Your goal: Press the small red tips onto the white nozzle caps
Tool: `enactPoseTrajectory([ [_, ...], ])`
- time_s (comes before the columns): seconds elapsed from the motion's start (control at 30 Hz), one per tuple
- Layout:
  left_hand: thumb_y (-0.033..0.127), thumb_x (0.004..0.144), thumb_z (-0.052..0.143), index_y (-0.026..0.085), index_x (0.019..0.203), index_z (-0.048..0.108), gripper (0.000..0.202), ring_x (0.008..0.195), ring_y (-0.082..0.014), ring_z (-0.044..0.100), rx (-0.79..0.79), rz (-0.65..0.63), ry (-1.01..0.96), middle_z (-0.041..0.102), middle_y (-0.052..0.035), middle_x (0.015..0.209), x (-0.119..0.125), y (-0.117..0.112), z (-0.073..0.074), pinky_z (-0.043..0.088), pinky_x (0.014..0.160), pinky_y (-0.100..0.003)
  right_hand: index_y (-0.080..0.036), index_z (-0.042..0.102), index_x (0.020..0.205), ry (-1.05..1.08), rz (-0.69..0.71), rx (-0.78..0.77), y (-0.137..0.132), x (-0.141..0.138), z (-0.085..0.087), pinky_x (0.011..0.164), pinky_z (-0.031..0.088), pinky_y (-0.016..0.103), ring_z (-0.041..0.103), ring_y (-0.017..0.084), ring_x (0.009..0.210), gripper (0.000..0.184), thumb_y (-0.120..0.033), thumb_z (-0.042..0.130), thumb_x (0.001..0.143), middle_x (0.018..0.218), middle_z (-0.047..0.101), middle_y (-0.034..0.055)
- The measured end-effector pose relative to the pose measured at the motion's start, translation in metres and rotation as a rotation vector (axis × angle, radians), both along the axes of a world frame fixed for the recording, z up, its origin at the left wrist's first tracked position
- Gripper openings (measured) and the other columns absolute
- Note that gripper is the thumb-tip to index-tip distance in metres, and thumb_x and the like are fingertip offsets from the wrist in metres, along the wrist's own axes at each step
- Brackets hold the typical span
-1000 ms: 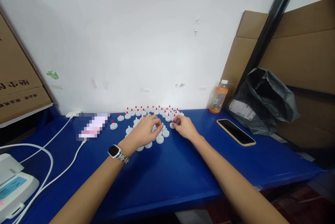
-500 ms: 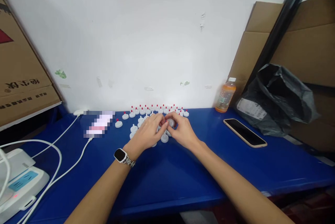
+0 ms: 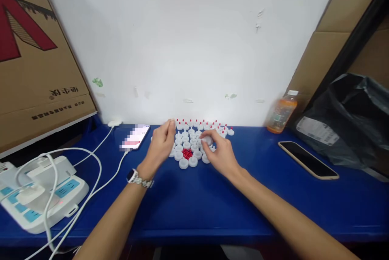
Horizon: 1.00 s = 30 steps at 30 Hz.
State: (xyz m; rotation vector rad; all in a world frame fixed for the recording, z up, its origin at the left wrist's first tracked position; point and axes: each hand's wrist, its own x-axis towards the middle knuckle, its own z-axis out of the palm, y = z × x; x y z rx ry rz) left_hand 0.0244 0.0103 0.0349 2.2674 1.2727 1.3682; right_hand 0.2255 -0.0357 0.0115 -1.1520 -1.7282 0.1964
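My right hand (image 3: pixel 219 151) pinches a white nozzle cap (image 3: pixel 208 140) between thumb and fingers. My left hand (image 3: pixel 161 141) is closed, fingertips pressed together, at the left of the group; anything inside it is hidden. Between and below the hands stand several white nozzle caps (image 3: pixel 184 163) without red tips. Amid them lies a small heap of loose red tips (image 3: pixel 187 154). Along the wall, rows of white nozzle caps with red tips (image 3: pixel 191 124) stand upright, some covered by my hands.
On the blue table (image 3: pixel 194 207), a power strip (image 3: pixel 62 201) with white cables and a lit phone (image 3: pixel 138 136) lie left. Right are a dark phone (image 3: pixel 306 159), an orange drink bottle (image 3: pixel 282 111) and a black plastic bag (image 3: pixel 343 118). Cardboard boxes (image 3: pixel 45 77) flank the table.
My hands were together over the caps and are now apart, the left one raised away to the left. The red heap shows now. The view has turned left.
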Motion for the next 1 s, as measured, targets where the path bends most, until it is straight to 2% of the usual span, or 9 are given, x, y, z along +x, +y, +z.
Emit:
enactPoseTrajectory([
  [0.07,0.045,0.105,0.027,0.021,0.079,0.046,0.04,0.073,-0.0171,0.05,-0.04,-0.038,0.087,0.052,-0.001,0.073,-0.015,0.004,-0.005,0.04,0.068,-0.032,-0.022,0.063,0.1,0.056,-0.011,-0.035,0.002,0.001,-0.001,0.083,0.05,0.031,0.067,0.018,0.085,0.013,-0.026,0.056,0.09,0.103,0.074,0.0051],
  [0.1,0.045,0.104,0.03,0.021,0.079,0.049,0.039,0.077,-0.0179,0.051,-0.054,-0.114,0.17,0.055,-0.0017,0.076,-0.019,0.005,-0.009,0.041,0.072,-0.032,-0.022,0.063,0.096,0.084,-0.006,-0.042,0.003,0.002,-0.001,0.084,0.05,0.031,0.067,0.018,0.086,0.01,-0.028,0.058,0.09,0.105,0.074,0.0052],
  [0.13,0.044,0.103,0.034,0.021,0.083,0.054,0.036,0.083,-0.019,0.052,-0.059,-0.182,0.237,0.058,-0.0027,0.082,-0.022,0.006,-0.013,0.043,0.078,-0.033,-0.022,0.063,0.093,0.099,0.003,-0.038,0.005,0.004,0.0,0.085,0.05,0.032,0.067,0.018,0.089,0.009,-0.029,0.059,0.089,0.108,0.074,0.0056],
  [0.23,0.044,0.1,0.042,0.022,0.093,0.065,0.032,0.095,-0.0219,0.052,-0.072,-0.246,0.356,0.062,-0.0046,0.096,-0.02,0.005,-0.023,0.043,0.088,-0.038,-0.022,0.067,0.088,0.082,-0.064,0.034,0.012,0.015,0.001,0.084,0.048,0.033,0.063,0.021,0.097,0.013,-0.034,0.063,0.087,0.111,0.07,0.0078],
  [0.33,0.047,0.098,0.046,0.024,0.1,0.069,0.032,0.099,-0.0237,0.052,-0.103,-0.239,0.394,0.062,-0.0056,0.103,-0.016,0.003,-0.026,0.043,0.091,-0.04,-0.02,0.072,0.089,0.079,-0.198,0.027,0.026,0.033,0.0,0.075,0.046,0.031,0.06,0.02,0.084,0.021,-0.039,0.063,0.085,0.093,0.067,0.0072],
  [0.43,0.046,0.099,0.044,0.023,0.1,0.068,0.033,0.099,-0.0238,0.052,-0.108,-0.228,0.369,0.062,-0.0056,0.101,-0.014,0.003,-0.024,0.043,0.09,-0.041,-0.017,0.072,0.089,0.078,-0.204,-0.099,0.045,0.046,-0.003,0.069,0.044,0.03,0.056,0.017,0.07,0.025,-0.039,0.061,0.084,0.076,0.065,0.0038],
  [0.63,0.044,0.099,0.044,0.022,0.087,0.065,0.033,0.092,-0.0227,0.052,-0.111,-0.228,0.359,0.063,-0.0043,0.092,-0.008,0.002,-0.024,0.043,0.088,-0.04,-0.016,0.073,0.082,-0.124,-0.103,-0.249,0.081,0.043,-0.009,0.065,0.043,0.026,0.059,0.016,0.069,0.016,-0.027,0.06,0.082,0.077,0.071,0.004],
  [0.77,0.043,0.1,0.043,0.022,0.085,0.064,0.033,0.092,-0.0226,0.051,-0.113,-0.231,0.352,0.063,-0.0043,0.091,-0.006,0.001,-0.025,0.042,0.086,-0.039,-0.017,0.074,0.082,-0.254,-0.107,-0.307,0.092,0.041,-0.013,0.061,0.04,0.025,0.059,0.014,0.066,0.014,-0.022,0.062,0.08,0.076,0.071,0.003],
  [1.0,0.037,0.1,0.044,0.022,0.086,0.065,0.03,0.093,-0.0221,0.052,-0.133,-0.26,0.362,0.064,-0.0043,0.093,0.002,-0.003,-0.022,0.042,0.087,-0.039,-0.015,0.073,0.082,-0.193,-0.091,-0.288,0.091,0.049,-0.012,0.062,0.041,0.023,0.058,0.013,0.063,0.014,-0.015,0.06,0.078,0.074,0.071,0.0022],
])
